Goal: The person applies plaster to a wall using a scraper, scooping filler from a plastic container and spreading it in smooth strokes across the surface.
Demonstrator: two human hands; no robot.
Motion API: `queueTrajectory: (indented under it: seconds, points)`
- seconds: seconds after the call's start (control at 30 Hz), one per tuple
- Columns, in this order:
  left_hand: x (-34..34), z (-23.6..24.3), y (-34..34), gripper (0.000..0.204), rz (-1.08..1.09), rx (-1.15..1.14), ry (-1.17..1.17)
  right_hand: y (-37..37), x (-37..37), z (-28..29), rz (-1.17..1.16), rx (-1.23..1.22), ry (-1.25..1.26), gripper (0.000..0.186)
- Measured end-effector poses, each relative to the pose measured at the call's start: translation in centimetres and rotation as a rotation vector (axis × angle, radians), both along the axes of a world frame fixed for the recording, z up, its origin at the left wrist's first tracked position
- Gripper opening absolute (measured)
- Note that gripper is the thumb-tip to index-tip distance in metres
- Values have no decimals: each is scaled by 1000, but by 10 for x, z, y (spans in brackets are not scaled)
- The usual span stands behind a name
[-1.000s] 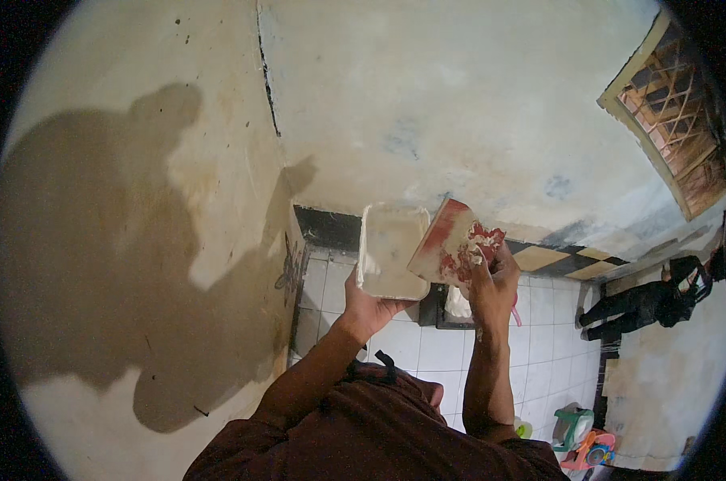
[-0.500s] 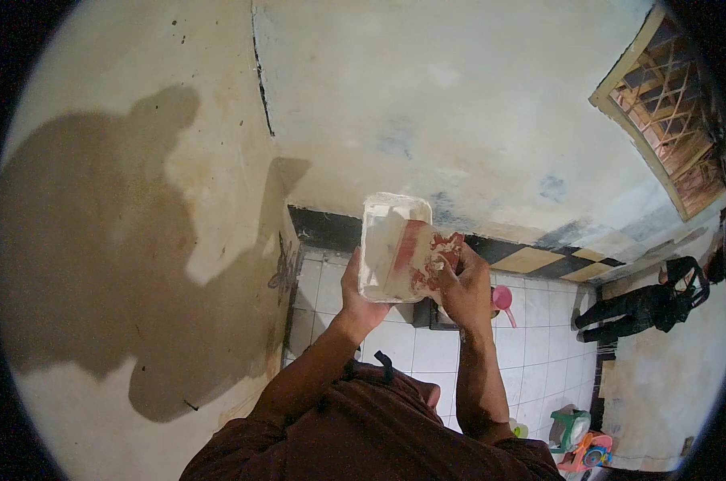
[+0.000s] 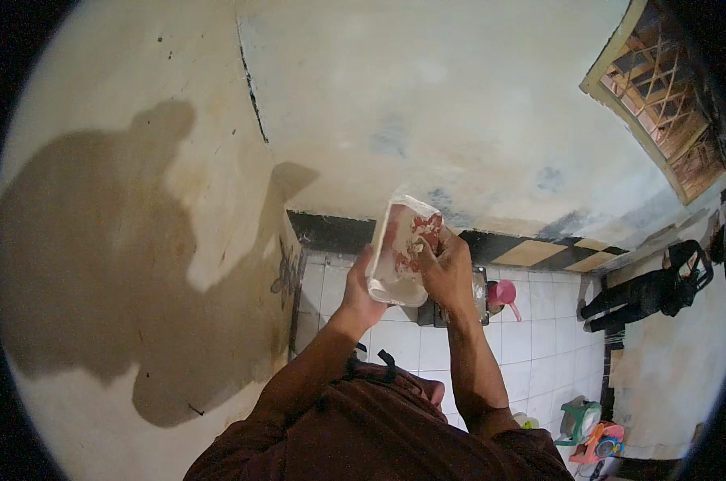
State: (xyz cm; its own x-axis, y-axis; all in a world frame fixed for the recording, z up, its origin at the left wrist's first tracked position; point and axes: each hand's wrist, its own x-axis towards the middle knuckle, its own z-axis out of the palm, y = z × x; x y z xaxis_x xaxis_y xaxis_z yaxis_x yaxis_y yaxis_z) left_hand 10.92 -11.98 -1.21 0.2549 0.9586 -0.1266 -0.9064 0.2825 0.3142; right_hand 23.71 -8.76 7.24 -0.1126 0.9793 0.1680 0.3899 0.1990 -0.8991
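My left hand [image 3: 360, 295] is closed round the left side of a white rectangular plastic tub [image 3: 401, 293], which is tilted and smeared with white paste. My right hand [image 3: 450, 276] grips a red putty spreader [image 3: 397, 236], its thumb on the paste-caked face. The spreader's flat blade lies inside the tub, close to its left wall. How much paste sits beneath the blade is hidden.
A stained plaster wall [image 3: 323, 96] rises ahead above a black and tan tile band [image 3: 531, 255]. Below, a pink dipper [image 3: 503, 293] stands beside a dark box [image 3: 431, 314] on white floor tiles [image 3: 531, 341]. Dark clothing [image 3: 644, 293] hangs at the right.
The tub has tipped and swung a little to the right in my left hand. My right hand has moved slightly left, bringing the spreader's blade deeper into the tub.
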Motion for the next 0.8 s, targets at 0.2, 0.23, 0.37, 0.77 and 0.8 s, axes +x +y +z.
queueTrajectory:
  seconds: [0.2,0.23,0.37,0.77,0.8]
  points:
    - [-11,11,7,65,-47,1,93,-1,2,6,58,-15,-10,25]
    - [-14,12,8,65,-67,-11,74,0,6,5,48,-31,22,24]
    - [-21,1,11,66,-65,-73,100,4,17,-10,26,-180,87,25]
    - [-10,21,8,68,-141,-188,345,7,6,-31,-26,-259,314,25]
    - [-8,14,9,67,-143,-209,360,9,8,-34,-12,-267,378,24]
